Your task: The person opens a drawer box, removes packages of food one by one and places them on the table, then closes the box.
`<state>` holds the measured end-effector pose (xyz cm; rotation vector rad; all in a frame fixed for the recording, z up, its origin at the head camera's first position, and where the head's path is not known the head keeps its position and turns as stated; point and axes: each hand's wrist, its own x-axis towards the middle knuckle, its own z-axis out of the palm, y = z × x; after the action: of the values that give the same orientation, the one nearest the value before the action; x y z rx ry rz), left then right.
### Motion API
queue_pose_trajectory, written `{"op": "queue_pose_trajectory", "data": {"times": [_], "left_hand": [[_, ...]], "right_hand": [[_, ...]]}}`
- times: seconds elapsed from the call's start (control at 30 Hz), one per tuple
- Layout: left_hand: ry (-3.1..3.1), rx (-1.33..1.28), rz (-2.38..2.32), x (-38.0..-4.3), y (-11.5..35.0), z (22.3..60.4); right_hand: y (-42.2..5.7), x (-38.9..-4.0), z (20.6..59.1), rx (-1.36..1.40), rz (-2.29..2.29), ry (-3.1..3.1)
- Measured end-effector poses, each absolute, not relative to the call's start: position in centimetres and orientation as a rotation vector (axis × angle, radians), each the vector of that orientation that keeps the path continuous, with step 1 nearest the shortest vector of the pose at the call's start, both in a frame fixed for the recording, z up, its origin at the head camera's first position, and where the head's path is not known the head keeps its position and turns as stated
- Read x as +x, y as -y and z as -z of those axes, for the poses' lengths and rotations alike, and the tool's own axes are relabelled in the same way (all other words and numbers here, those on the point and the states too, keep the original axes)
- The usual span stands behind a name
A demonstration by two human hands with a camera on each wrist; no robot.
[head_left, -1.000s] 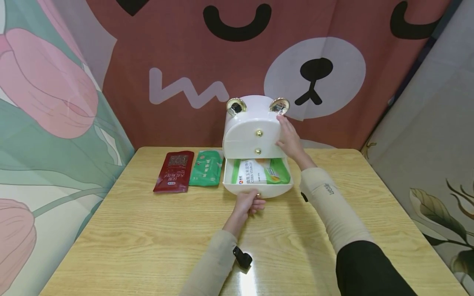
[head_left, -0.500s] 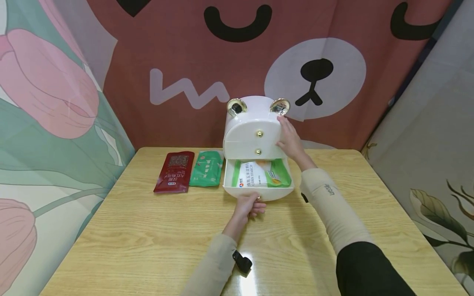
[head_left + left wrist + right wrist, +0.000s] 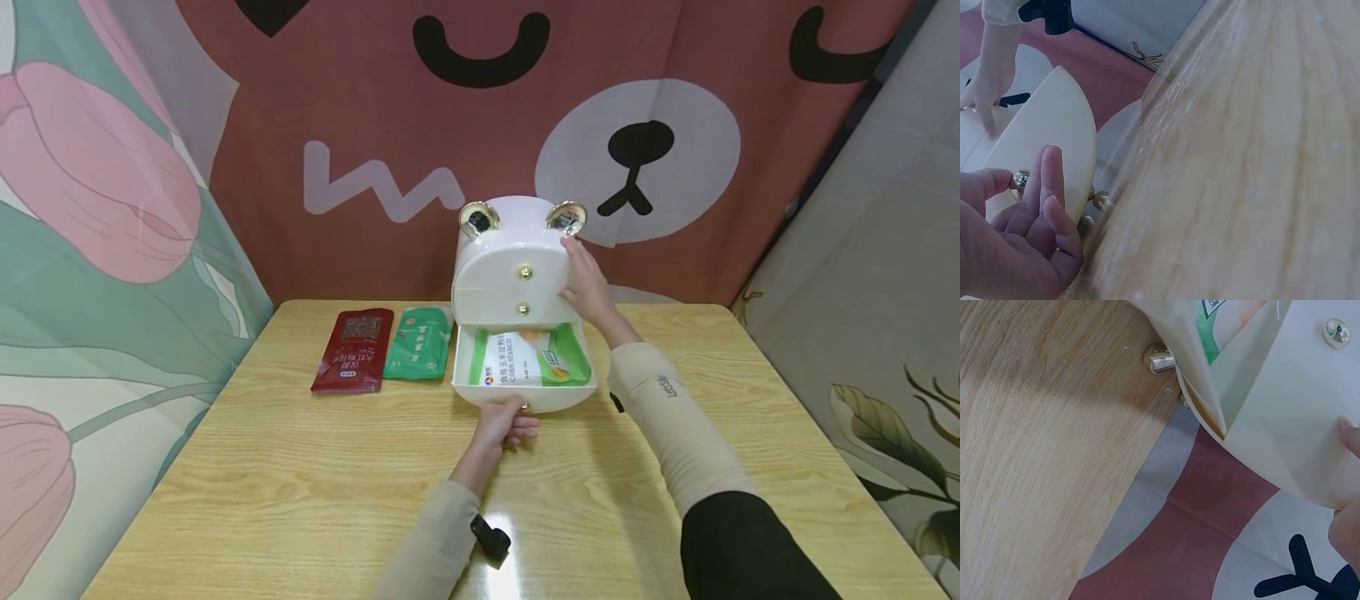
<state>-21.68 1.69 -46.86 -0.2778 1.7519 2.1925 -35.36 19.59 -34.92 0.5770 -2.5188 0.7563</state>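
Observation:
A white mini drawer cabinet (image 3: 487, 292) with gold frog-like eyes on top stands near the table's back edge. Its bottom drawer (image 3: 480, 397) is pulled out and holds a green and white bag of corn starch (image 3: 517, 362). My left hand (image 3: 498, 425) pinches that drawer's round gold knob (image 3: 1020, 180) between thumb and fingers, with the other fingers extended below it. My right hand (image 3: 588, 287) rests against the cabinet's upper right side, thumb on the front face (image 3: 1297, 425) and fingers reaching up toward the right eye. Two upper drawers are closed.
To the cabinet's left lie a green packet (image 3: 420, 343) and a dark red pouch (image 3: 352, 350) on the wooden table (image 3: 300, 483). A printed curtain (image 3: 337, 250) hangs close behind the cabinet. Small gold feet (image 3: 1160, 360) hold the cabinet up.
The bottom drawer has slid slightly farther out toward me, with the left hand moving along on its knob. More of the corn starch bag shows. The right hand stays on the cabinet's side.

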Motion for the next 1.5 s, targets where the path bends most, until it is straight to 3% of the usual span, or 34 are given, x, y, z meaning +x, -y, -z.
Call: {"op": "queue_pose_trajectory", "data": {"times": [0.87, 1.3, 1.5], "left_hand": [[-1.699, -0.249, -2.18, -21.7, -1.6, 47.5], [-1.704, -0.211, -2.127, -21.0, -1.2, 45.9], [-1.706, -0.223, -2.124, -21.8, -1.3, 47.3]], "right_hand": [[-19.3, -35.4, 34.9, 0.53, -0.763, 2.538], [-19.3, -35.4, 34.9, 0.52, -0.768, 2.535], [-19.3, -35.4, 34.9, 0.521, -0.762, 2.534]]}}
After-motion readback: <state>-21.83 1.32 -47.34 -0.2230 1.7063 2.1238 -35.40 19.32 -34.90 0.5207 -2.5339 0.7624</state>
